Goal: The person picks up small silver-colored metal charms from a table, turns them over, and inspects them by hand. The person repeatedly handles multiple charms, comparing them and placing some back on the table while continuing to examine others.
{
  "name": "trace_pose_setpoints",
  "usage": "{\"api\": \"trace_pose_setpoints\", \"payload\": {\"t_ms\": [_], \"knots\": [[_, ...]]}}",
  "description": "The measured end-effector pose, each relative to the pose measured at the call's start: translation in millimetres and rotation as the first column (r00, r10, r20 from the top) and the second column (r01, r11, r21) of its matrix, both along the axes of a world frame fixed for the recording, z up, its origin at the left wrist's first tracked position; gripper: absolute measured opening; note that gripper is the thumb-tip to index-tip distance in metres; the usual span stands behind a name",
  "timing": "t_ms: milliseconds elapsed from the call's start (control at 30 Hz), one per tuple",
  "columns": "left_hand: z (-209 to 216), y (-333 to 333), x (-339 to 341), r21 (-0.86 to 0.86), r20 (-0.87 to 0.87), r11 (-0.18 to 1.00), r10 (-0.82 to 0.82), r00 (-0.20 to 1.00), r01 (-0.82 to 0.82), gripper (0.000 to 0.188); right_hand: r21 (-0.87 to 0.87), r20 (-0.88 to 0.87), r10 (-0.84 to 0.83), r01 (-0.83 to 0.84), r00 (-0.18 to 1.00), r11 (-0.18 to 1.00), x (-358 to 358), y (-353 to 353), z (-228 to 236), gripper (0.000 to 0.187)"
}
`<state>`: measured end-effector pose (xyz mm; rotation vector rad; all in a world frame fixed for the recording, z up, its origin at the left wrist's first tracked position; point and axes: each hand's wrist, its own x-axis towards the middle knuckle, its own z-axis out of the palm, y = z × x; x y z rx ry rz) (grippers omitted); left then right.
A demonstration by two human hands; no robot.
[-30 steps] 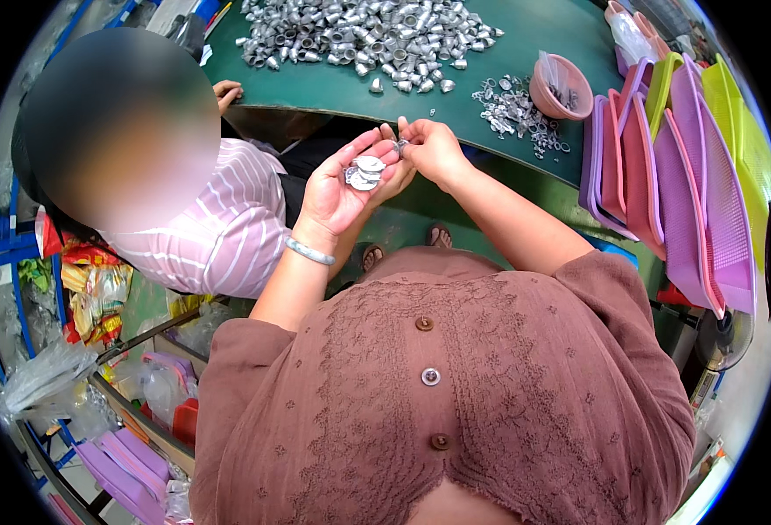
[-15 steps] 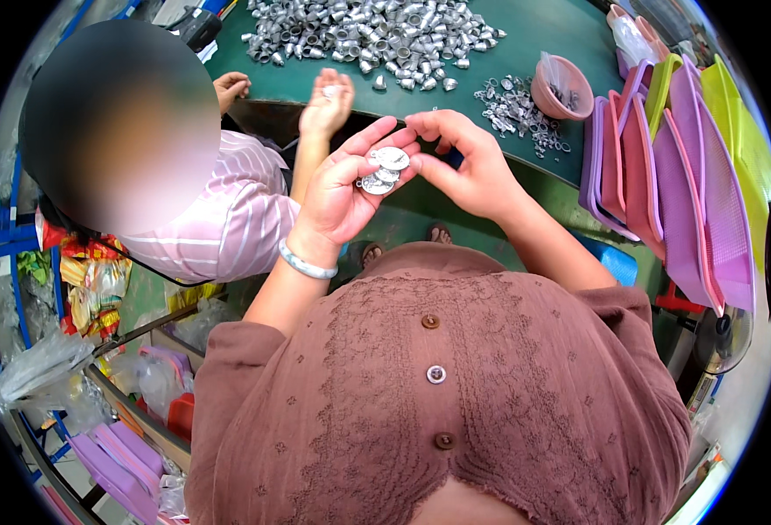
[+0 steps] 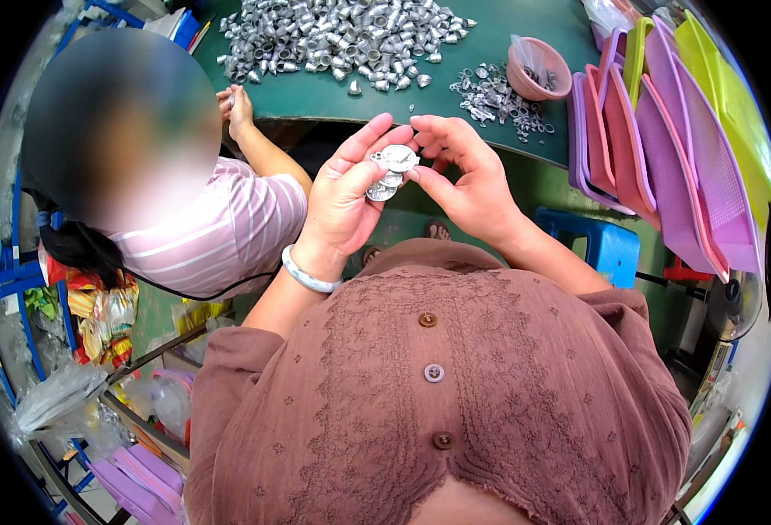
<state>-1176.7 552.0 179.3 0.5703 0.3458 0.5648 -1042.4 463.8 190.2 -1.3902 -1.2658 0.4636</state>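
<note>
Currently, the left hand (image 3: pixel 342 197) is holding a few silver medals (image 3: pixel 399 158), its grip clamped on them with the thumb pressing from the near side and the fingers lying underneath. The medals are overlapping in a loose stack, oval or round in outline, between the two hands. From the right, the right hand (image 3: pixel 477 188) is bending toward them, its grip standing apart: the thumb tip is reaching the edge of the top medal, while the fingers are curving above; whether that thumb is actually touching metal I cannot tell. Around the left wrist a pale bracelet (image 3: pixel 311 278) is sitting.

Beyond the hands, the green tabletop (image 3: pixel 315 102) is carrying a broad heap of silvery cup-shaped parts (image 3: pixel 342 39) on its far side. Farther right, small metal pieces (image 3: pixel 499 98) are lying scattered beside a pink bowl (image 3: pixel 561 77). At the right, purple, red and lime plastic baskets (image 3: pixel 709 166) are standing close together, and a blue stool (image 3: pixel 613 249) is showing below them. On the left, a co-worker in a striped shirt (image 3: pixel 219 236) is sitting near the tabletop's edge.
</note>
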Motion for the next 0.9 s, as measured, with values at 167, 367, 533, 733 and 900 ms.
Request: {"api": "trace_pose_setpoints", "payload": {"t_ms": [167, 367, 533, 733, 900], "knots": [[-6, 0, 2, -0.02, -0.008, 1.0, -0.009, 1.0, 0.009, 0.042, -0.002, -0.026, 0.03, -0.03, 0.999, 1.0, 3, 0, -3, 0.041], [-6, -1, 1, 0.016, -0.061, 1.0, 0.028, 0.998, -0.027, 0.043, 0.004, -0.175, 0.084, -0.085, 0.981, 0.996, 1, 5, -12, 0.039], [-9, 3, -1, 0.145, -0.145, 0.989, 0.055, 0.988, -0.034, 0.045, -0.026, -0.31, 0.15, -0.166, 0.939, 0.986, -1, 8, -13, 0.035], [-11, 9, -5, 0.257, -0.283, 0.966, 0.048, 0.958, 0.028, 0.049, -0.239, -0.557, 0.125, -0.303, 0.821, 0.922, 8, 17, -7, 0.034], [-20, 12, -6, 0.244, -0.312, 0.97, 0.091, 0.946, -0.013, 0.046, -0.311, -0.633, 0.085, -0.353, 0.77, 0.883, 10, 26, -12, 0.04]]}}
